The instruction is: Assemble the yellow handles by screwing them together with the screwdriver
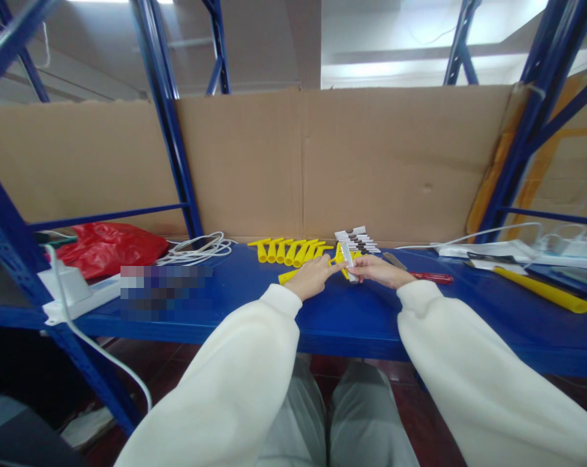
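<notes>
My left hand (311, 277) is closed around a yellow plastic tool with a tubular handle (287, 277), whose end sticks out to the left of the palm. Close by on the right, my right hand (377, 269) pinches a pale flat strip (347, 256) across the tool's yellow head. Whether the strip is fixed to the head cannot be made out. Behind my hands lies a row of similar yellow T-shaped tools (288, 251), handles toward me. A stack of white-and-dark strips (356, 240) lies just beyond my right hand.
On the blue shelf (351, 324) a slim red object (432, 277) lies right of my right hand, with a long yellow tube (543, 290) farther right. A red bag (115, 248), white cable (200, 248) and power strip (86, 301) occupy the left. Cardboard (371, 162) stands behind.
</notes>
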### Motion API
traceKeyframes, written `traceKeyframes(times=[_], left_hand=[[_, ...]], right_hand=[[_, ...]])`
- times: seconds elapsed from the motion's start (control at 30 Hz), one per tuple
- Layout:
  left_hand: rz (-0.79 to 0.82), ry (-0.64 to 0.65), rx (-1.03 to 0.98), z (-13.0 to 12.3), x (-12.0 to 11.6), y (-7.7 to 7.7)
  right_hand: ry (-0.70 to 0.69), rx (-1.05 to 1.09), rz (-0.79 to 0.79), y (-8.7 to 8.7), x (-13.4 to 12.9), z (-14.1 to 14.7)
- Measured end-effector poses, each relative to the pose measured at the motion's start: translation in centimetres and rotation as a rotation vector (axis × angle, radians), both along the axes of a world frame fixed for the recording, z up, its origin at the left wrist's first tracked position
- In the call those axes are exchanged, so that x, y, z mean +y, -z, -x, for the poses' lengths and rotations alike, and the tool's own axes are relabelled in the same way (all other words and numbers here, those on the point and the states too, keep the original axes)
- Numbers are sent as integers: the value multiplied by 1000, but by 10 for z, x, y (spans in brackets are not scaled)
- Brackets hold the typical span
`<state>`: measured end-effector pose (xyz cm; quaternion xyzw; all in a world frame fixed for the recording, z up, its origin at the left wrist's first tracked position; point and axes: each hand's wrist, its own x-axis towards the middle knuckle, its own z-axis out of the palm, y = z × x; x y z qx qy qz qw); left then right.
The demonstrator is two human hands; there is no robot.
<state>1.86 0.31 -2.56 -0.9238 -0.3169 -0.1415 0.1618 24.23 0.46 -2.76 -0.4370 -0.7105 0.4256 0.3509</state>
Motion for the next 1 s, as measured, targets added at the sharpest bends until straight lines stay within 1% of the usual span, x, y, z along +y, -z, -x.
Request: traceKeyframes(times=[0.23, 0.47, 0.6, 0.73, 0.87, 1.0], left_hand=[[-13, -10, 17, -1, -1, 0], [-2, -5, -9, 0, 2, 2], [-3, 1, -17, 0, 1, 1], [-24, -8, 4, 0, 0, -1], [-48, -7, 15, 1, 0, -2], [-61, -15, 25, 0, 0, -2]], right_hand=[[20, 1, 0, 0, 0, 1], [-27, 66, 39, -1, -3, 3], [-49, 96, 54, 2, -1, 2], [-86, 108, 50, 5, 2, 1], [-119, 106, 37, 4, 0, 1], [-118, 108, 25, 4, -1, 2]])
